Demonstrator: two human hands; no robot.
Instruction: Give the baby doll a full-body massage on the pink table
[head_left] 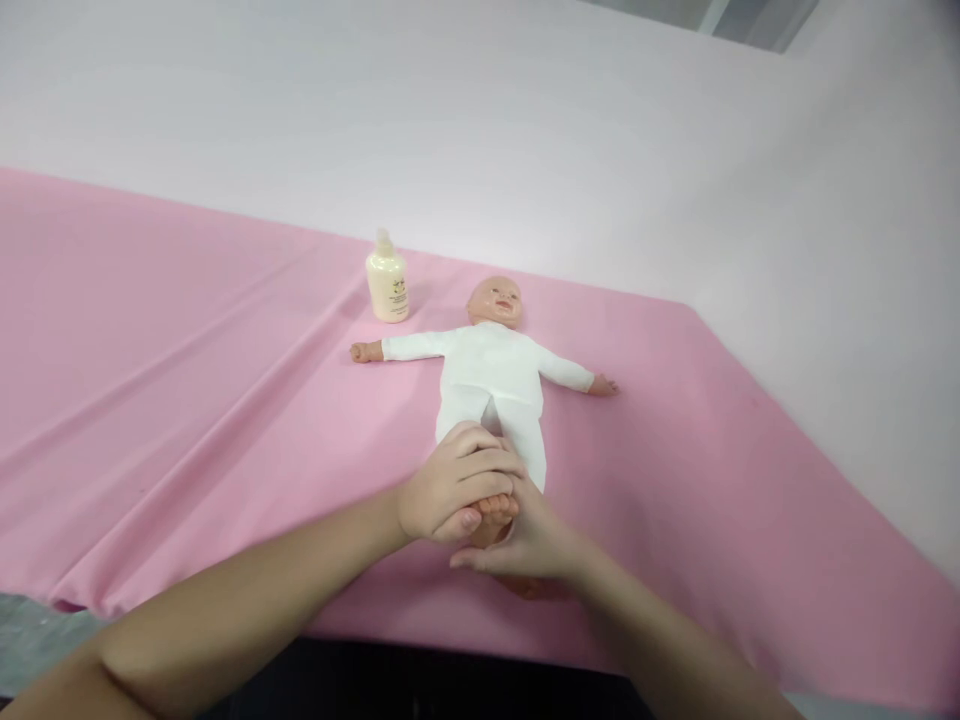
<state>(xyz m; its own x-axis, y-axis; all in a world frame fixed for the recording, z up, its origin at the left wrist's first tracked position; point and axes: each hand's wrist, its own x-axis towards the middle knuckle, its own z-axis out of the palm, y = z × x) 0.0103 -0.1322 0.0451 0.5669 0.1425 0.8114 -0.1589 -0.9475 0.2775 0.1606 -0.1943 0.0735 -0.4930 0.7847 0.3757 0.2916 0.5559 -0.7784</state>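
A baby doll [491,365] with a white cloth body lies on its back, arms spread and head away from me. My left hand [461,480] is wrapped over one of the doll's feet [495,510], whose toes show between my fingers. From the other side my right hand [536,530] cups the same foot, thumb under it and fingers partly hidden behind my left hand. The doll's other foot [525,587] is partly visible below my right wrist, near the table's front edge.
A cream-coloured pump bottle [388,285] stands upright beside the doll's head, to the left. Pink cloth [262,400] with folds on the left covers the table. Behind it rises a white wall [450,130].
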